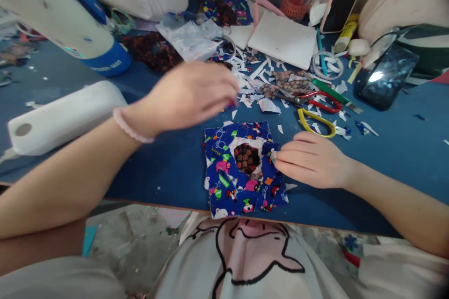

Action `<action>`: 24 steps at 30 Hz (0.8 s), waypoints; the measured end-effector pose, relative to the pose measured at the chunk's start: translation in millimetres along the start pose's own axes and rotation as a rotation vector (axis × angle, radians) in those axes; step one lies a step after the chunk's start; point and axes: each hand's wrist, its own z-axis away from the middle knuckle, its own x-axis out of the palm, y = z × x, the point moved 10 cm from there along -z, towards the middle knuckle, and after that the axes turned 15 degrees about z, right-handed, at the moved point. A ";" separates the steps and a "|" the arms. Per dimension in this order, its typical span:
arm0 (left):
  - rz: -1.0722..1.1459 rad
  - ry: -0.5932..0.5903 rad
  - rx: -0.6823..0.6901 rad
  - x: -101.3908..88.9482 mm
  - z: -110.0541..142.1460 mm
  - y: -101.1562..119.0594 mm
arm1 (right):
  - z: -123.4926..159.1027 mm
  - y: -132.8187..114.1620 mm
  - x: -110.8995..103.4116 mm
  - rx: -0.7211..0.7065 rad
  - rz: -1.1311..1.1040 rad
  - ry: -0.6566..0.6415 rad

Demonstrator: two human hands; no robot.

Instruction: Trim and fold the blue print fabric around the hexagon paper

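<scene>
On the table's front edge lies a square patch (219, 180) of blue cartoon-print fabric. White paper surrounds a hole in its middle, where dark floral fabric (247, 158) shows. My right hand (312, 161) is closed at the patch's right side, its fingertips pinching a strip of the blue print fabric (269, 153). Above and left of the patch, my left hand (196, 96) is in the air and smeared by motion. Its fingers are curled together, with a tiny purple-blue bit at the tips that I cannot identify.
Paper and cloth scraps (259, 72) litter the table behind the patch. Scissors with red and yellow handles (317, 110) and a green cutter (333, 93) lie right of centre. A phone (389, 74), a white power bank-like block (66, 117) and a large bottle (87, 32) stand around.
</scene>
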 end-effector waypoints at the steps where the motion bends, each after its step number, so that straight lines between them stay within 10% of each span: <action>1: -0.104 0.061 -0.120 -10.6 3.6 -24.7 | 0.0 -0.5 -1.4 0.000 0.010 0.009; 4: -0.201 0.195 -0.310 -27.5 12.8 -56.2 | 0.3 -0.7 -5.1 0.006 0.034 0.033; 8: 0.195 -0.090 0.100 17.0 0.0 25.5 | 1.2 0.3 -3.7 -0.007 0.040 0.024; 12: 0.385 -0.348 0.178 53.7 2.1 83.1 | 1.3 0.1 -1.2 -0.028 0.035 0.022; 24: 0.220 -0.278 0.300 57.9 2.0 101.2 | -0.3 -2.8 1.3 -0.035 0.043 0.035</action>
